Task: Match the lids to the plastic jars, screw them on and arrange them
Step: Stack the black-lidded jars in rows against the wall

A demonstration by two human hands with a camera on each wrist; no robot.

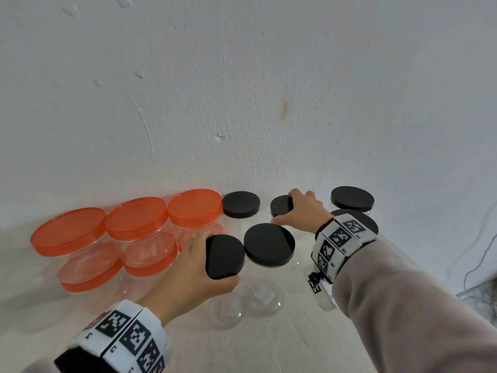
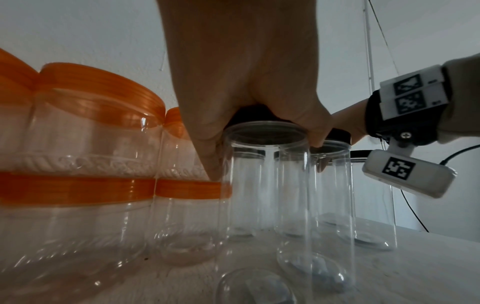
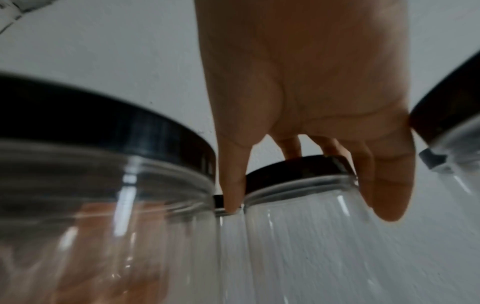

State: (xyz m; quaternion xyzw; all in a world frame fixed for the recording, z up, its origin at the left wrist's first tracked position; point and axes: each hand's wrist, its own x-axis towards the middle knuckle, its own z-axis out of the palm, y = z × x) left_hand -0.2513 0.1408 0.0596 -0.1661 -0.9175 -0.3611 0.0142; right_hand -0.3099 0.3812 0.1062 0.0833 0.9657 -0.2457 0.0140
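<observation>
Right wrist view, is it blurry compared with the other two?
Yes: right wrist view is soft and smeared, especially the near clear plastic jar with black lid; left wrist view is sharper but dim; head view is bright and crisp, wall lines bowed by the wide lens.

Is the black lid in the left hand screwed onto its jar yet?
Not yet. The left hand holds the black lid tilted above the clear jar, whose rim is still open.

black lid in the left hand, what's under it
The left hand holds the black lid over a clear jar whose mouth is open. The jar looks empty. Whether the lid touches the rim is hidden by the fingers.
</observation>
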